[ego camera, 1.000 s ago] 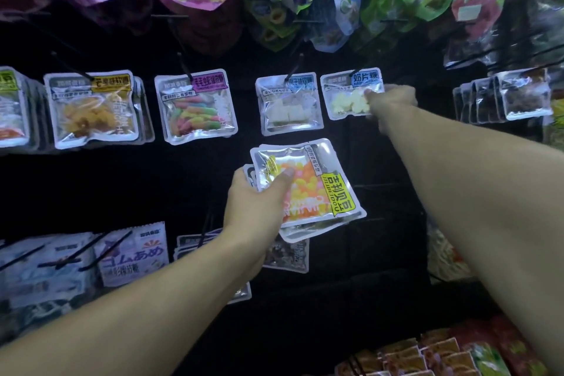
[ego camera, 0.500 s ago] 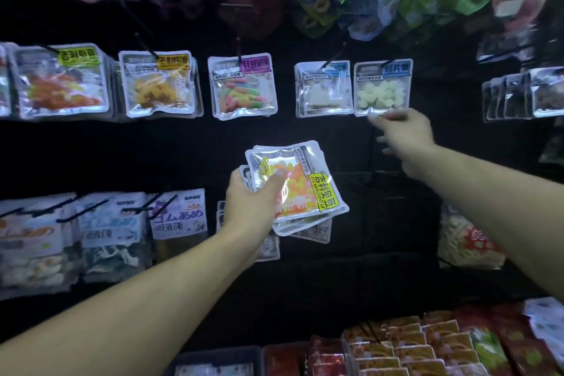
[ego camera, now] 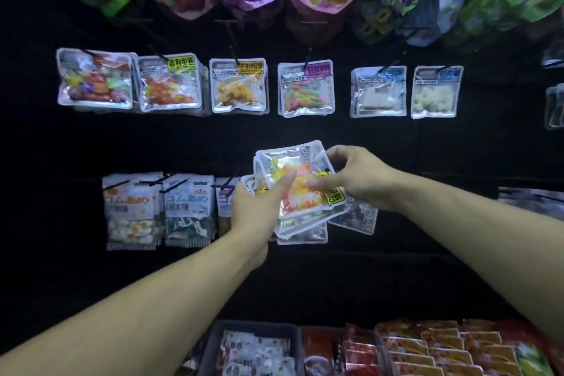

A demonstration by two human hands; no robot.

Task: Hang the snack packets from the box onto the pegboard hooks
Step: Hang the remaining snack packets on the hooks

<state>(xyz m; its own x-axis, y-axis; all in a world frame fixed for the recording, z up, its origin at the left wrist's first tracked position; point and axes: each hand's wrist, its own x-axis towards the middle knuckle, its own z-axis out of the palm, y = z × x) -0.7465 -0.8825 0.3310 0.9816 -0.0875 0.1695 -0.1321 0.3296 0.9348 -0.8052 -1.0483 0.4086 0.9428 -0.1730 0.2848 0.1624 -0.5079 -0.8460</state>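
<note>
While the grey box of white packets sits nearest, low in the view beside rows of red and orange packets, the work is held higher up, between the two forearms. The left hand grips a fanned stack of clear snack packets from below left, thumb across the top one; I count perhaps three or four, the lower ones overlapped. The right hand pinches the top packet's right edge, so it is the hand nearer the yellow label. That packet lies tilted, long axis running up-left to down-right. Farther off, on the pegboard, six clear packet groups hang in one row; the matching orange one, second from left, lies up and left of both hands.
</note>
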